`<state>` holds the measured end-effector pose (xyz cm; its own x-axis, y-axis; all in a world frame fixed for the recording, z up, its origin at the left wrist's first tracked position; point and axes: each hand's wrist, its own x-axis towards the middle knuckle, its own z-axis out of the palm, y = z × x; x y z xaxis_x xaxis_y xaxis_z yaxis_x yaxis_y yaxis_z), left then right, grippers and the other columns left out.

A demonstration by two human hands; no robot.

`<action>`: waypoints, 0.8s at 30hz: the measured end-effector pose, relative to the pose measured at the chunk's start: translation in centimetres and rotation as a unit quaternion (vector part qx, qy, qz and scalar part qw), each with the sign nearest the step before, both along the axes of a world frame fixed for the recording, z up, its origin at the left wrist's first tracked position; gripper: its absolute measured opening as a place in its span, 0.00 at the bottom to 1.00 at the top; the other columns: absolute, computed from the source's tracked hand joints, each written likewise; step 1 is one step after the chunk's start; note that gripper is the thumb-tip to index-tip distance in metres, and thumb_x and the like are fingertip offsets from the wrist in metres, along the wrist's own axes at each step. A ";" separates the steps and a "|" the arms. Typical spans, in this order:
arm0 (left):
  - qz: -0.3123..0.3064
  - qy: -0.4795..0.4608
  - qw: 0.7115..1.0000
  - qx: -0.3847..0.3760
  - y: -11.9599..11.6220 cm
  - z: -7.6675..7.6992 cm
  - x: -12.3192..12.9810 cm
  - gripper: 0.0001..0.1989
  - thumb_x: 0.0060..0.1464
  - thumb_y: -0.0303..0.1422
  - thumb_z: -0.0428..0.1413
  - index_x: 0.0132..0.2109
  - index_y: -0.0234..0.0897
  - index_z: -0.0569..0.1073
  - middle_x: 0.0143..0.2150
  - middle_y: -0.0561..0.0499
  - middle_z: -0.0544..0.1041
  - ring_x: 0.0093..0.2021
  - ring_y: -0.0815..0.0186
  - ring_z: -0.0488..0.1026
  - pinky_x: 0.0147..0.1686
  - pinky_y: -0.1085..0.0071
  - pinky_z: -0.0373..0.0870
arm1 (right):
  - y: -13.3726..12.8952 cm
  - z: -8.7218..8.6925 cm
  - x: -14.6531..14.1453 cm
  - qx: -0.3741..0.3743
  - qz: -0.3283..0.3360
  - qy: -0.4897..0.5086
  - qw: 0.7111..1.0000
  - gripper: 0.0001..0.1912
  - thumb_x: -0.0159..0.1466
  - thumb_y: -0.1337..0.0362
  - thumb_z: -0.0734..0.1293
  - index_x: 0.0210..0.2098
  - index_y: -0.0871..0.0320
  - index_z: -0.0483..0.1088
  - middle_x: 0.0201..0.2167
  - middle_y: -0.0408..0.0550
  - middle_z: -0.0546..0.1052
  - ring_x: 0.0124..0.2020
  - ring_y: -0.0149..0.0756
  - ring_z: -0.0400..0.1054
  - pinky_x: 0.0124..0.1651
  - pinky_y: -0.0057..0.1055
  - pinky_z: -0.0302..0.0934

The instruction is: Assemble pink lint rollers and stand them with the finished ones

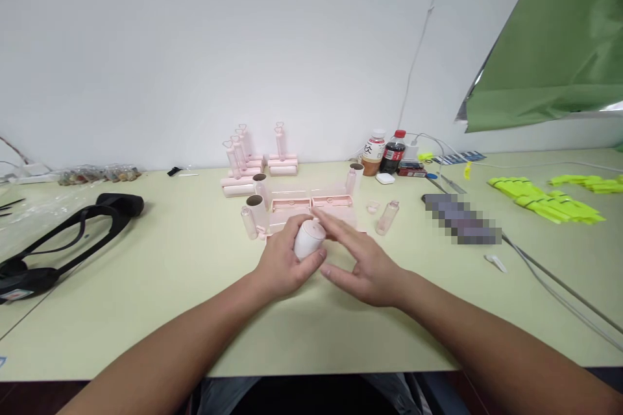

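Observation:
My left hand [285,259] is closed around a short white roll [307,243] with a pale pink end, held tilted above the table. Beside it my right hand [363,259] is open, fingers stretched out and thumb apart. Its fingertips come close to the roll's pink end; whether they touch it I cannot tell. Just beyond the hands lie two open pink cases [333,200], partly covered by my fingers. To their left stand white rolls with brown cardboard cores [255,202] and a clear pink tube [248,224]. Another clear pink tube [388,218] leans at the right.
Several pink handles with heart-shaped tops [280,142] stand on pink cases near the wall. Two drink bottles [393,152], a phone [460,219], an earbud [495,263], cables and yellow strips [548,200] are at the right. Black headgear [92,227] lies at the left.

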<state>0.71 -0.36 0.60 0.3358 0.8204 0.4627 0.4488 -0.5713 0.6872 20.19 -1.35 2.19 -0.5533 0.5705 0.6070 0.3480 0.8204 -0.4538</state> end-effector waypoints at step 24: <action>0.002 -0.280 0.952 -0.121 0.8 0.3 -0.6 0.22 0.55 0.44 0.55 0.23 0.40 0.53 0.18 0.58 0.59 0.17 0.72 0.60 0.16 0.75 0.57 | 1.3 0.3 0.5 -0.157 -0.206 -0.367 0.893 0.10 0.60 0.60 0.67 0.39 0.59 0.72 0.40 0.53 0.75 0.35 0.41 0.71 0.30 0.29 0.51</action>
